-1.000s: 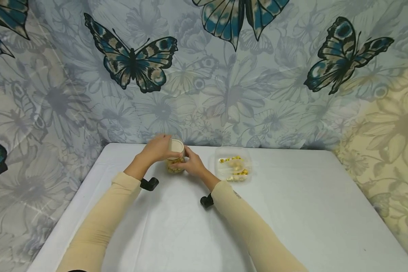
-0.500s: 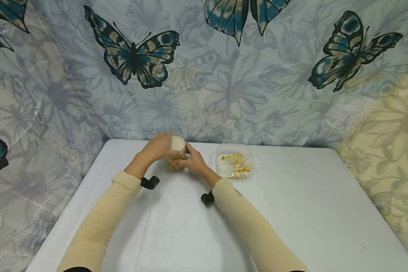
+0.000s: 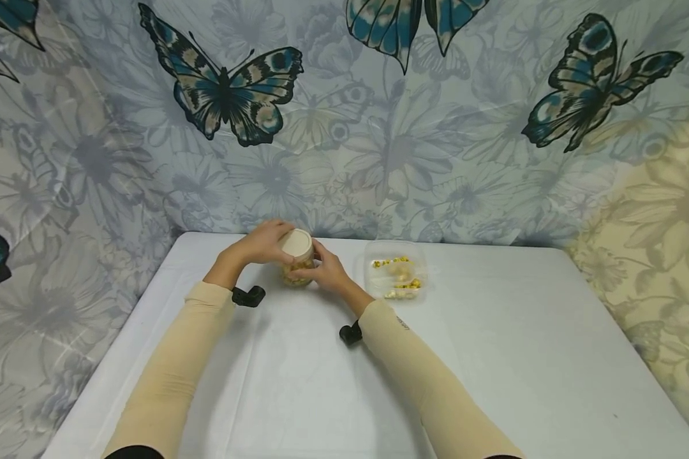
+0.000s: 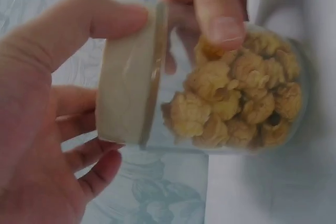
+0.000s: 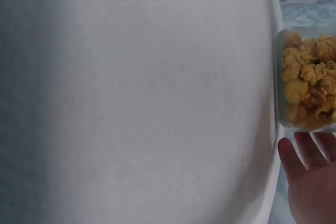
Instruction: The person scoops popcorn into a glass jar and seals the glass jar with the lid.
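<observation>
A clear jar of golden popcorn stands upright near the back edge of the table, with a cream lid on it. My left hand grips the lid from the left; in the left wrist view its thumb lies on one side of the lid and its fingers bend round the other. From the right, my right hand holds the glass body, its thumb across the front of the jar. In the right wrist view only part of the jar and a few fingers show.
Right of the jar sits a clear plastic tub with small gold and cream pieces inside. A white cloth covers the table. Directly behind the table's back edge hangs a butterfly-print backdrop.
My left hand has shifted slightly left on the lid, showing more of its top. My right hand keeps its hold on the jar. The head view has tilted down a little.
</observation>
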Action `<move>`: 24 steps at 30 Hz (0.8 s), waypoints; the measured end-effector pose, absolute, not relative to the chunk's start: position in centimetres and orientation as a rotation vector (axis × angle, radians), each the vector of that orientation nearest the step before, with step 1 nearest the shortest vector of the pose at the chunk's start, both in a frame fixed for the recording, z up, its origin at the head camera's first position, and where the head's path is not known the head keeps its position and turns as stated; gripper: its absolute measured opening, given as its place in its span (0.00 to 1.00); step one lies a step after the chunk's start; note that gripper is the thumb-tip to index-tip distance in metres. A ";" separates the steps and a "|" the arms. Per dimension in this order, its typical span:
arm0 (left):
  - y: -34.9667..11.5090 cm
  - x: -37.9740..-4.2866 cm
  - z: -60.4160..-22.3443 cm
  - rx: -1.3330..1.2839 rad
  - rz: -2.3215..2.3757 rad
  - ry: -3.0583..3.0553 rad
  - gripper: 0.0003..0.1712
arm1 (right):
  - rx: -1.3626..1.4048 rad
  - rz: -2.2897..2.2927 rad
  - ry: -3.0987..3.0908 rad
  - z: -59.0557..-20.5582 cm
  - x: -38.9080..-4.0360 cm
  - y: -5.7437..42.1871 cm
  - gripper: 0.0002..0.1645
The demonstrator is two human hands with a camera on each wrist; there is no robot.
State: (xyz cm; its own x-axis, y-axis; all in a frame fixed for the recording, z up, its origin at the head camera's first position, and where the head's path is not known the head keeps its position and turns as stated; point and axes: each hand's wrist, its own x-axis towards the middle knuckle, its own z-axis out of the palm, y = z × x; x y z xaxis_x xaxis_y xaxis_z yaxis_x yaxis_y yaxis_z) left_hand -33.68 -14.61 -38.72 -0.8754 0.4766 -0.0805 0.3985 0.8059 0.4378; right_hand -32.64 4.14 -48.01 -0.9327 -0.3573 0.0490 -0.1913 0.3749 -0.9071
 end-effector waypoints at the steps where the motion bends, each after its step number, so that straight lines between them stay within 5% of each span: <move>1: -14.7 -33.7 -38.6 0.687 0.628 2.791 0.48 | -0.500 -1.591 2.471 -48.0 -32.7 4.1 0.53; 13: -11.4 -30.8 -40.3 0.246 0.535 3.142 0.51 | -0.542 -1.569 2.471 -48.5 -32.7 4.1 0.52; 24: -12.2 -31.4 -41.2 0.382 0.775 3.090 0.49 | -0.479 -1.595 2.474 -48.2 -32.6 4.3 0.52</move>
State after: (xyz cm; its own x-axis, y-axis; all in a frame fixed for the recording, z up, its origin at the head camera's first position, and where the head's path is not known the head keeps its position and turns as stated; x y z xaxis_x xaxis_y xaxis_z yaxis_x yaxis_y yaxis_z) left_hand -31.37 -12.19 -41.23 -0.9694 0.2130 0.1223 0.2455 0.8551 0.4567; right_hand -32.64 4.28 -48.18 -0.9361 -0.3497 0.0390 -0.1799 0.3804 -0.9072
